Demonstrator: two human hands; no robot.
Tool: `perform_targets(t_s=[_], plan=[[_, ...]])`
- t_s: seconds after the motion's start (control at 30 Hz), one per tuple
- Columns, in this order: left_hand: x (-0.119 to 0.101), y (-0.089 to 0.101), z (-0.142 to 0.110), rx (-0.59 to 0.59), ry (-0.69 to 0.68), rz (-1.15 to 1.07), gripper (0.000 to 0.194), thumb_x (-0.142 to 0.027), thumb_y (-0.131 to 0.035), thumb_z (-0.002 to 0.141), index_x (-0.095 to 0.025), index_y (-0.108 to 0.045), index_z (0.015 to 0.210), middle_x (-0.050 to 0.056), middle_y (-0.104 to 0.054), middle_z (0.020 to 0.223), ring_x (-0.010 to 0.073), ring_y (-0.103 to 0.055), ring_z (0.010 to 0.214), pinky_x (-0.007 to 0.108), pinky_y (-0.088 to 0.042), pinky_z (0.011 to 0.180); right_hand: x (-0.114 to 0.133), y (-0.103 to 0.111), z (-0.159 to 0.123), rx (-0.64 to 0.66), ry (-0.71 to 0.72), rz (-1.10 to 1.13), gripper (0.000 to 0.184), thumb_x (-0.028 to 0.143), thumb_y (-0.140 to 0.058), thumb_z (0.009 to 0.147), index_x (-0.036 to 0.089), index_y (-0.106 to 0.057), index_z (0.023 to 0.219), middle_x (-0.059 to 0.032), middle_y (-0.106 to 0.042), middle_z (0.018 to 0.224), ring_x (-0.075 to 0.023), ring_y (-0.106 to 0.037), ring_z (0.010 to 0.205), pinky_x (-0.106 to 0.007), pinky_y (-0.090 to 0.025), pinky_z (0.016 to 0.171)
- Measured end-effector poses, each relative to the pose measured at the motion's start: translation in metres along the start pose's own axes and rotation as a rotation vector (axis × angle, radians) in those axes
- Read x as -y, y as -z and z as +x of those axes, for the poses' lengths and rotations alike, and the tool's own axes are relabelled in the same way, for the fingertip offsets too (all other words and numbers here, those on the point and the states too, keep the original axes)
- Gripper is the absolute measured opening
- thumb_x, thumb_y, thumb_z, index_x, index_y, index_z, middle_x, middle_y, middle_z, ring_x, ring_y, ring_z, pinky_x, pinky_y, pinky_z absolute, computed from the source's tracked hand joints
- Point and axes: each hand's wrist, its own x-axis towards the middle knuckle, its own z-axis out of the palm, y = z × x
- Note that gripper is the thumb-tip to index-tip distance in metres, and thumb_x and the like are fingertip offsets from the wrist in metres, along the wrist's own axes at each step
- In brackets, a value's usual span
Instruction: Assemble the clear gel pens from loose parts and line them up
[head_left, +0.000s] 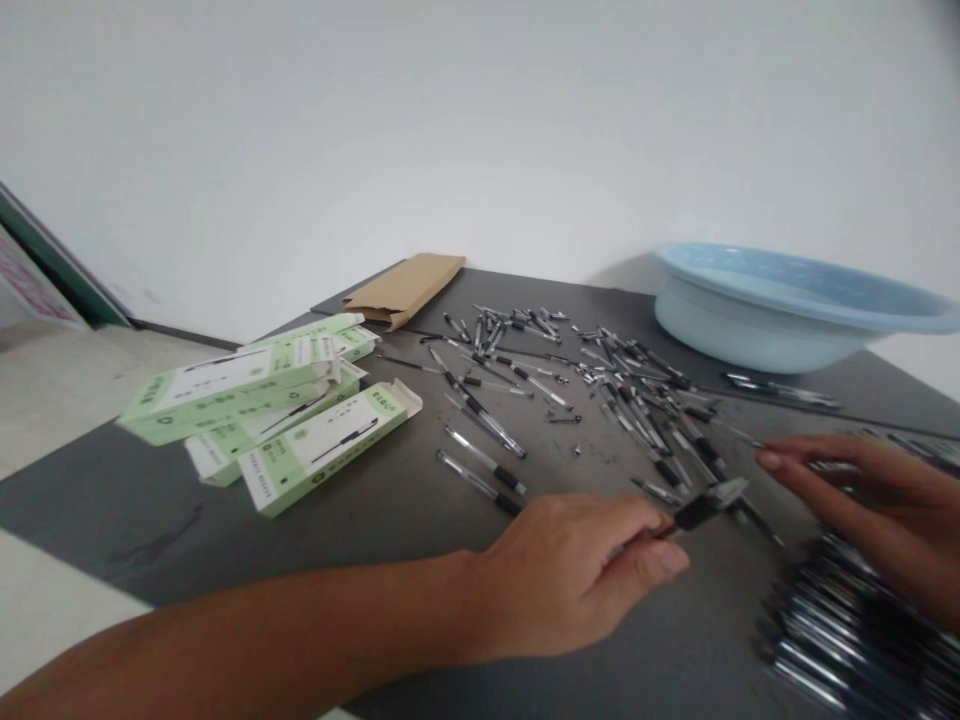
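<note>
My left hand (581,575) is closed, thumb against fingers, on a pen (697,512) whose black grip and clear end point right. To its right, my right hand (885,500) pinches a thin, pale stick-like piece (739,432), blurred, perhaps a pen refill. Under and beside the right hand lies a dense stack of clear and black pens (862,640), partly hidden by it. Loose pens and pen parts (637,400) are scattered over the dark table beyond both hands. Two pens (484,455) lie just past my left hand.
Several green and white pen boxes (330,445) are heaped at the left. A brown paper envelope (409,288) lies at the back of the grey table (300,550). The large light-blue basin (750,325) stands at the back right, near the white wall (480,130).
</note>
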Motion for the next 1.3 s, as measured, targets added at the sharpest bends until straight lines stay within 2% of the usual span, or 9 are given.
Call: perform_targets(t_s=[0.1,0.27,0.4,0.63,0.7,0.87,1.07,1.23,1.3], plan=[[-0.002,0.000,0.000,0.014,0.023,-0.072,0.026,-0.033,-0.047,0.112,-0.020,-0.068,0.104,0.004,-0.079,0.100,0.0155,-0.073,0.084,0.023,-0.051,0.076,0.004,0.002,-0.001,0.089,-0.012,0.013,0.036,0.067,-0.074,0.077,0.041,-0.081,0.100,0.0019,-0.082,0.105,-0.0261,-0.077,0.086,-0.036,-0.059,0.072],[-0.001,-0.002,0.002,-0.007,0.109,-0.145,0.024,-0.031,-0.042,0.114,-0.019,-0.063,0.113,0.004,-0.082,0.104,0.0161,-0.076,0.091,0.026,-0.053,0.083,0.018,0.007,-0.001,0.074,-0.085,0.087,0.049,0.074,-0.077,0.066,0.035,-0.084,0.093,-0.0026,-0.083,0.094,-0.0280,-0.077,0.080,-0.036,-0.059,0.065],[0.001,-0.005,0.002,-0.046,0.141,-0.169,0.022,-0.031,-0.041,0.114,-0.019,-0.059,0.117,0.005,-0.083,0.104,0.0167,-0.077,0.095,0.029,-0.053,0.088,0.024,0.012,-0.002,0.061,-0.080,0.083,0.056,0.075,-0.075,0.067,0.032,-0.084,0.102,-0.0027,-0.083,0.091,-0.0276,-0.077,0.079,-0.036,-0.057,0.067],[0.008,-0.011,0.002,-0.060,0.162,-0.213,0.020,-0.034,-0.049,0.111,-0.018,-0.056,0.122,0.008,-0.084,0.101,0.0175,-0.076,0.086,0.029,-0.053,0.077,0.027,0.018,-0.002,0.083,-0.119,0.078,0.054,0.077,-0.073,0.064,0.032,-0.086,0.090,-0.0023,-0.083,0.084,-0.0280,-0.076,0.069,-0.039,-0.055,0.066],[0.009,-0.011,0.002,-0.058,0.156,-0.232,0.022,-0.036,-0.051,0.110,-0.018,-0.055,0.121,0.009,-0.083,0.100,0.0185,-0.076,0.085,0.030,-0.053,0.075,0.025,0.018,-0.001,0.107,-0.101,0.077,0.049,0.074,-0.074,0.065,0.032,-0.087,0.087,-0.0022,-0.082,0.080,-0.0270,-0.075,0.067,-0.039,-0.056,0.069],[0.008,-0.011,0.002,-0.027,0.180,-0.237,0.020,-0.038,-0.055,0.108,-0.019,-0.058,0.112,0.009,-0.083,0.100,0.0188,-0.075,0.085,0.029,-0.052,0.075,0.014,0.016,0.003,0.161,-0.058,0.039,0.042,0.070,-0.073,0.070,0.035,-0.087,0.089,0.0005,-0.084,0.086,-0.0247,-0.077,0.069,-0.036,-0.058,0.073],[0.007,-0.009,0.003,-0.010,0.221,-0.177,0.022,-0.041,-0.058,0.107,-0.019,-0.060,0.108,0.006,-0.081,0.096,0.0183,-0.074,0.081,0.028,-0.049,0.070,0.010,0.015,0.001,0.208,0.015,0.015,0.045,0.073,-0.070,0.077,0.035,-0.087,0.093,0.0030,-0.084,0.089,-0.0220,-0.077,0.069,-0.029,-0.056,0.060],[0.005,-0.010,0.003,-0.022,0.247,-0.263,0.018,-0.035,-0.046,0.113,-0.021,-0.057,0.111,0.003,-0.080,0.102,0.0167,-0.074,0.095,0.030,-0.051,0.082,0.019,0.017,0.000,0.281,0.074,0.065,0.041,0.063,-0.069,0.089,0.028,-0.086,0.100,-0.0008,-0.085,0.097,-0.0205,-0.077,0.079,-0.024,-0.054,0.064],[0.005,-0.011,0.003,-0.044,0.262,-0.291,0.020,-0.035,-0.041,0.115,-0.022,-0.056,0.113,0.002,-0.079,0.103,0.0155,-0.073,0.093,0.030,-0.051,0.083,0.023,0.018,0.000,0.306,0.093,0.072,0.041,0.060,-0.069,0.091,0.025,-0.086,0.102,-0.0020,-0.084,0.094,-0.0188,-0.075,0.075,-0.024,-0.052,0.063]])
